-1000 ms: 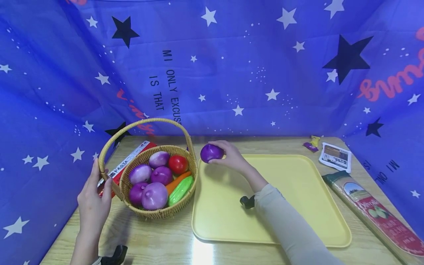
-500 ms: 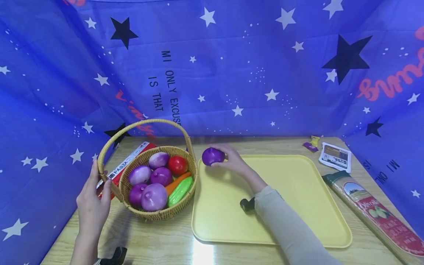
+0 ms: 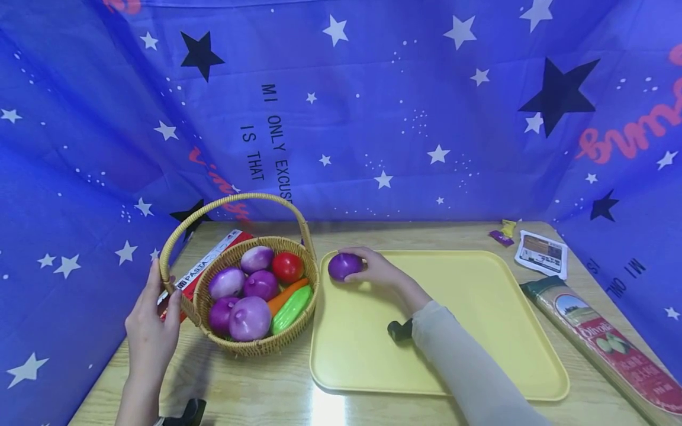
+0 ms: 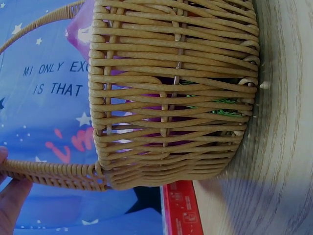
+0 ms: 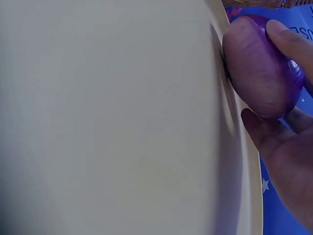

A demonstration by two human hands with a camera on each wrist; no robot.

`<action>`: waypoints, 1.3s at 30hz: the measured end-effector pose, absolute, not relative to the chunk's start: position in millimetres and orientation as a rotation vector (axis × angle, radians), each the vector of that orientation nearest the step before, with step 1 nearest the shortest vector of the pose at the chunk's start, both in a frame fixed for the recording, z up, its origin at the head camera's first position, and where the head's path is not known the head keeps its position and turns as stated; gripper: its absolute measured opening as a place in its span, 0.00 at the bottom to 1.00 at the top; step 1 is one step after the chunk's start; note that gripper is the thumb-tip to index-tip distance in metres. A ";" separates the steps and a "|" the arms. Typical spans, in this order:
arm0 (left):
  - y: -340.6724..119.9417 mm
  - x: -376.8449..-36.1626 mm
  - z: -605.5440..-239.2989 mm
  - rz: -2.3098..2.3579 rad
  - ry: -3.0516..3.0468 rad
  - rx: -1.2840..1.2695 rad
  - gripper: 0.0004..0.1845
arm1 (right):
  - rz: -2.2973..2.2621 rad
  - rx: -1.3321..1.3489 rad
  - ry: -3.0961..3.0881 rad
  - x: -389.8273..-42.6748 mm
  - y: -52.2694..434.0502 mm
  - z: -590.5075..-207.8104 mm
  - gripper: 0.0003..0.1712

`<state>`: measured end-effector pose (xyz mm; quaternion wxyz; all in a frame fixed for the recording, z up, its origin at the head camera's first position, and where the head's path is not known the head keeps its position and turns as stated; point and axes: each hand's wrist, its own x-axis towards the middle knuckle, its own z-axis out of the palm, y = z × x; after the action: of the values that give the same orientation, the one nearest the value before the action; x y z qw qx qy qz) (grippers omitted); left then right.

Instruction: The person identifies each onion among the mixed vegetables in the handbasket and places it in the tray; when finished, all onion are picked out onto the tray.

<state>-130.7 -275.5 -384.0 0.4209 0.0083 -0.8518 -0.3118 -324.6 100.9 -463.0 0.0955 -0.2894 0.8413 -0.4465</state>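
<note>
My right hand [image 3: 375, 269] grips a purple onion [image 3: 344, 265] and sets it against the far left corner of the yellow tray [image 3: 479, 307]. In the right wrist view the onion [image 5: 261, 68] touches the tray [image 5: 122, 122] near its rim, with fingers [image 5: 293, 41] still curled round it. My left hand [image 3: 151, 313] holds the base of the handle of the wicker basket [image 3: 213, 278], seen close in the left wrist view as the basket [image 4: 171, 93] with my fingers [image 4: 10, 196] on its handle. Several purple onions [image 3: 247, 316], a tomato [image 3: 288, 266], a carrot and a cucumber [image 3: 290, 307] lie in the basket.
A red pasta box [image 3: 205, 263] lies behind the basket. At the table's right are a long spaghetti pack [image 3: 607, 346], a white packet [image 3: 540, 253] and small wrappers [image 3: 502, 232]. Blue star-printed cloth [image 3: 373, 106] walls the table on three sides.
My right hand has lowered the purple onion from above the tray's far left corner down onto the tray. The left hand has stayed on the basket handle.
</note>
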 end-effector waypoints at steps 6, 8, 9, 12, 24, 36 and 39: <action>-275.3 -130.8 -384.3 -0.785 -2.126 0.008 0.41 | -1.308 -0.803 2.470 -325.3 102.8 -463.7 0.45; -275.2 -130.9 -384.2 -0.780 -2.119 0.003 0.41 | -1.300 -0.802 2.472 -326.1 103.2 -464.0 0.45; -275.2 -131.0 -384.2 -0.778 -2.117 0.002 0.41 | -1.295 -0.800 2.474 -326.6 103.3 -464.2 0.45; -275.0 -131.2 -383.7 -0.775 -2.117 0.003 0.41 | -1.287 -0.812 2.481 -327.4 104.3 -463.8 0.46; -275.0 -130.4 -383.3 -0.787 -2.129 -0.002 0.41 | -1.215 -0.797 2.564 -326.4 106.1 -453.8 0.50; -274.4 -129.7 -382.9 -0.755 -2.128 0.004 0.40 | -1.213 -0.846 2.616 -324.0 107.0 -420.9 0.48; -274.0 -129.4 -382.5 -0.739 -2.142 0.024 0.40 | -1.236 -0.864 2.600 -323.4 105.7 -414.6 0.48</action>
<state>-129.4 -274.0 -382.5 0.4240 0.0096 -0.8561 -0.2953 -323.4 105.7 -414.6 0.0677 -0.2868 0.8631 -0.4102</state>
